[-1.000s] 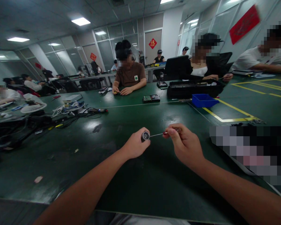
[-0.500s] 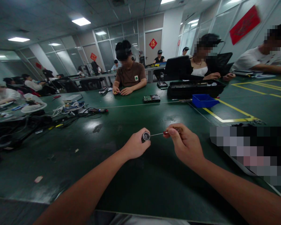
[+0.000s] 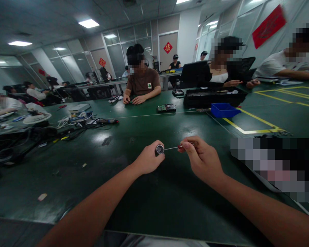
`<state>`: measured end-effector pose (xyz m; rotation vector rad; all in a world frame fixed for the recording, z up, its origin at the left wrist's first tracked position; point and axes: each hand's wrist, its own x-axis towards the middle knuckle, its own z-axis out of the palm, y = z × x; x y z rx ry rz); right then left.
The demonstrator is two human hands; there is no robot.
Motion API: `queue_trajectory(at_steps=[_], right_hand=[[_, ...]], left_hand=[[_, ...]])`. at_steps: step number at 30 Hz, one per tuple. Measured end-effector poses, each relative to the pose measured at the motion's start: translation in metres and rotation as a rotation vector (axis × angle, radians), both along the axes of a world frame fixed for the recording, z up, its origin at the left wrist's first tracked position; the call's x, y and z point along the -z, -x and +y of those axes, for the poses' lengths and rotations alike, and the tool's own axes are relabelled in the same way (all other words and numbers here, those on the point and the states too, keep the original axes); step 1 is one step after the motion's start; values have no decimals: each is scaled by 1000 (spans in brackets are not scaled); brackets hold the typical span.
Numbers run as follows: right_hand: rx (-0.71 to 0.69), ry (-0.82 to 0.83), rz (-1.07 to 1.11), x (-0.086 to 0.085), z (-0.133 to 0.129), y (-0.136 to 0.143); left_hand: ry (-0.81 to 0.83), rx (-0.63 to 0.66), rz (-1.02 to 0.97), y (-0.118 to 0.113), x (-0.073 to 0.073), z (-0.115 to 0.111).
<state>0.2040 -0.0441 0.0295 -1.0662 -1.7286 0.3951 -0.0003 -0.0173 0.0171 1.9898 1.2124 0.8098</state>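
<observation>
My left hand (image 3: 149,158) is closed around a small dark cylinder with a silver rim (image 3: 159,149), which looks like a round connector. Its open end faces up toward me, with dark detail inside too small to make out. In my right hand (image 3: 204,157) is a screwdriver (image 3: 180,146) with a reddish, partly clear handle, gripped between thumb and fingers. The thin metal shaft points left and its tip reaches the cylinder's rim; I cannot tell whether it touches a screw. Both hands are above the green table (image 3: 149,202).
Tangled cables (image 3: 82,120) and dark gear lie to the left. Ahead are a circuit-board device (image 3: 166,108), a black tray (image 3: 213,97) and a blue bin (image 3: 224,110). A person in a brown shirt (image 3: 144,84) sits opposite; others work at the right. Yellow tape (image 3: 262,131) marks the table.
Both hands stay nearly in place; my right hand and the screwdriver have shifted very slightly left. The cylinder is still held the same way.
</observation>
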Motion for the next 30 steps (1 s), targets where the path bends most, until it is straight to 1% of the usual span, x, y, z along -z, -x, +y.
queue_trajectory(at_steps=[12,19,23,27,30], right_hand=[[-51,40,45,5,-3,3],[-16,8,82,4,-2,1],[-28,-16,7,1,-1,-2],[-94,16,-39,-1,-3,-2],[-93,34,-54,-1,-3,-2]], left_hand=[[13,4,14,0,-1,0],[22,15,20,-1,-6,-3],[36,22,9,0,-4,-3],[26,19,2,0,1,0],[10,22,-3,0,2,1]])
